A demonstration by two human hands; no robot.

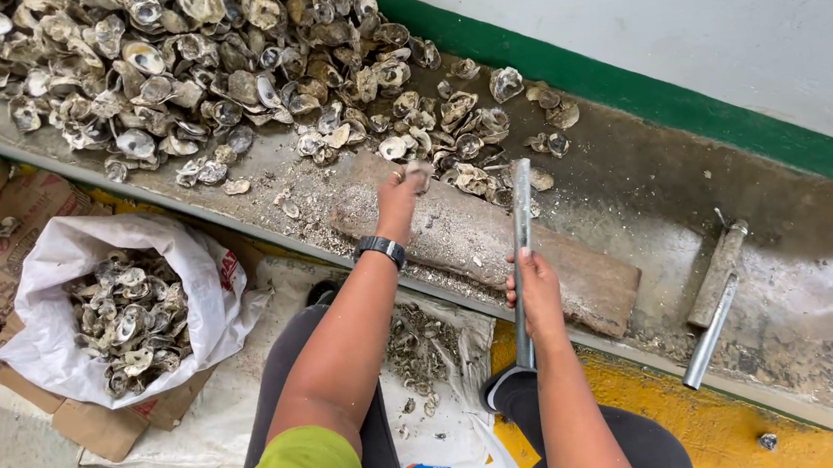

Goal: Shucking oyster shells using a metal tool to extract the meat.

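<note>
My left hand (399, 197) reaches forward over the wooden board (560, 272) and pinches a small oyster shell (418, 173) at the near edge of the shell heap (181, 64). A black watch sits on that wrist. My right hand (538, 289) grips a long grey metal pipe (519, 245) held upright along the board, its top end near the loose shells. Both forearms stretch out from my lap toward the concrete ledge (631, 165).
A white sack (50, 296) holding several shells stands on cardboard at lower left. A second metal pipe and a wooden piece (715, 298) lie on the ledge to the right. Shell fragments litter a sheet between my knees. A green-striped wall runs behind the ledge.
</note>
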